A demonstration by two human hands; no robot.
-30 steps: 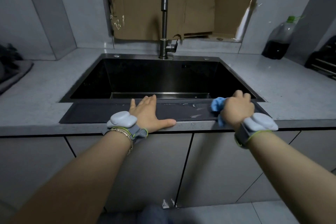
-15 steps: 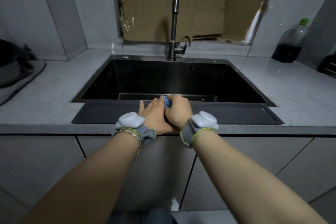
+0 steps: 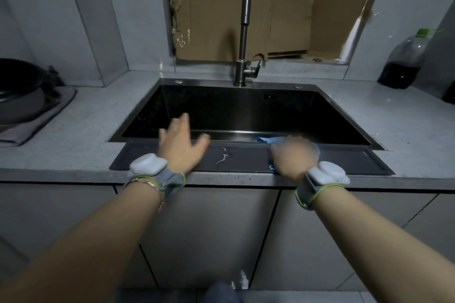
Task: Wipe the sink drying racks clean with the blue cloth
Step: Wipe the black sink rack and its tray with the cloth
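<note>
Clutching crumpled blue cloth [image 3: 268, 140], right hand [image 3: 293, 158] presses flat matte rack [image 3: 344, 162]; left hand [image 3: 179, 149]'s grip wide.

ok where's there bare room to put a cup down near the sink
Bare counter right of the sink, up to the bottle; a strip left, between sink and mat. The rack's right end is bare too. Crowded: the rack's middle, under the left hand and the right hand holding the cloth.

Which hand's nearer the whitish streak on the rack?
Left. The left hand is open just left of the whitish streak on the drying rack, thumb nearly reaching it. The right hand, on the blue cloth, is farther off on its right.
</note>
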